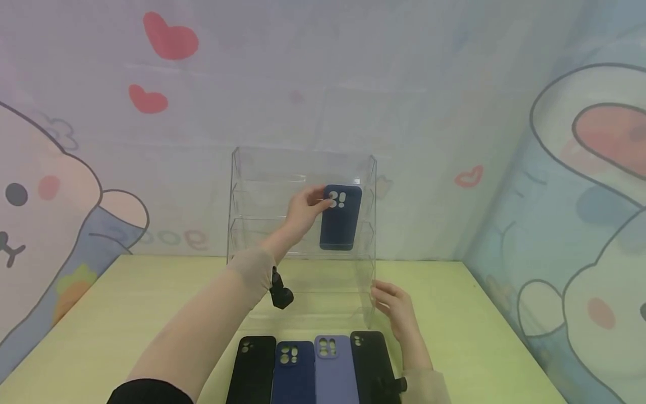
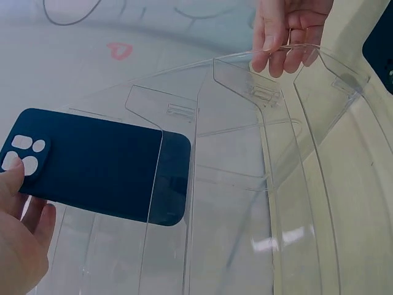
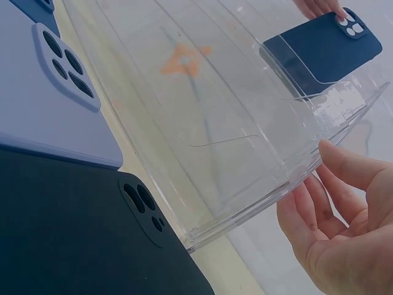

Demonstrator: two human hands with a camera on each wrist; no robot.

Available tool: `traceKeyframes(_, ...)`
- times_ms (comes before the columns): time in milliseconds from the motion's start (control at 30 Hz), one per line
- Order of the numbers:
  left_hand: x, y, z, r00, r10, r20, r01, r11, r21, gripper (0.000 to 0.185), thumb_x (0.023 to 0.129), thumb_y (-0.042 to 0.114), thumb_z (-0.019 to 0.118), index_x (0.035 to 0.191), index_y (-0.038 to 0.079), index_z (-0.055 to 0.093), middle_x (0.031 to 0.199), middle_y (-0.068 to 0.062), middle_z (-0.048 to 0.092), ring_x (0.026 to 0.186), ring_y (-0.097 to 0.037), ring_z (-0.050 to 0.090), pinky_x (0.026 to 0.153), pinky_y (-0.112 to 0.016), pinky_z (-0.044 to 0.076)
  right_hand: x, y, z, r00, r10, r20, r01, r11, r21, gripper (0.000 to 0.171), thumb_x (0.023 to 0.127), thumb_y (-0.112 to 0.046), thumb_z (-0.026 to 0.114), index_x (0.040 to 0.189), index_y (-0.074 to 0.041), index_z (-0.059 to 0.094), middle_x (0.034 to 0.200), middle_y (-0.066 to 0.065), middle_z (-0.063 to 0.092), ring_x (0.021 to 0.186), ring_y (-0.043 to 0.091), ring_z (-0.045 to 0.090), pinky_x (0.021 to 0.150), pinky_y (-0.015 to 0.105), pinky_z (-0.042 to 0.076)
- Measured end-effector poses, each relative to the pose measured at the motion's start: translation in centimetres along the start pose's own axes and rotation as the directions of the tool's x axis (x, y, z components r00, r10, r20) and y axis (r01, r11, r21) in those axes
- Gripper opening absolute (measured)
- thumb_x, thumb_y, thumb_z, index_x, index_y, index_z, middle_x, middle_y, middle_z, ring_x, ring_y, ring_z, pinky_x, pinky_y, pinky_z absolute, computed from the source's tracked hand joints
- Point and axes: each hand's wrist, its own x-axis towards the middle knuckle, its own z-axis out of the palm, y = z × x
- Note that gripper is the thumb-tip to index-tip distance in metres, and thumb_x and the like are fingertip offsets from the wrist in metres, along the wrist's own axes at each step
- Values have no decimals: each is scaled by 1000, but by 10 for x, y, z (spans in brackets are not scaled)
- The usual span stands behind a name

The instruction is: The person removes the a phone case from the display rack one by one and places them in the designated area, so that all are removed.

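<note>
Navy phone case (image 1: 341,217): your left hand (image 1: 303,212) pinches its camera end, seating it on an upper tier of the clear acrylic rack (image 1: 242,224), which your right hand's (image 1: 398,308) relaxed fingers steady.

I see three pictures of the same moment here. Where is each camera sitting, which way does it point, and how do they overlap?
Head: worn on the head, looking forward and down over the table at the clear rack; both forearms and hands show.
Left wrist: on the left wrist, looking along the rack; the left hand pinches the navy phone case, and the right hand shows at the top.
Right wrist: low by the right hand, looking up through the rack.
Shared: all three show the rack and navy case.
</note>
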Motion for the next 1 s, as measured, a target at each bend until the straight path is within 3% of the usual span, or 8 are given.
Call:
traceKeyframes(400, -8, 3, -2, 1000, 9, -24, -10, 999, -36, 42, 92, 11, 67, 132, 2, 58, 124, -16, 64, 118, -28, 62, 99, -33, 52, 0, -1, 2, 1000, 6, 4, -6, 1000, 8, 41, 96, -9, 59, 132, 9, 52, 140, 23, 52, 115, 24, 60, 106, 44, 46)
traceKeyframes(667, -17, 10, -4, 996, 67, -51, -63, 995, 75, 41, 91, 15, 69, 130, 4, 61, 122, -14, 67, 115, -26, 63, 100, -37, 51, 0, -2, 0, 1000, 12, 1, -12, 1000, 8, 41, 96, -10, 60, 131, 10, 53, 139, 24, 52, 105, 13, 63, 104, 41, 48)
traceKeyframes(833, -26, 18, -5, 989, 111, -102, -103, 992, 79, 39, 90, 14, 71, 126, 4, 63, 120, -14, 69, 113, -25, 64, 98, -35, 53, -1, -3, -1, 1000, 6, 12, -6, 1000, -5, 42, 97, -11, 59, 133, 9, 51, 141, 23, 50, 112, 19, 61, 106, 42, 47)
traceKeyframes(1000, -37, 23, -8, 970, 165, -176, -157, 986, 57, 34, 89, 12, 71, 121, 3, 66, 116, -14, 71, 109, -25, 66, 97, -36, 53, 0, -2, -2, 1000, 8, 3, -8, 1000, -6, 42, 97, -11, 59, 133, 10, 52, 140, 24, 51, 114, 22, 60, 107, 43, 46)
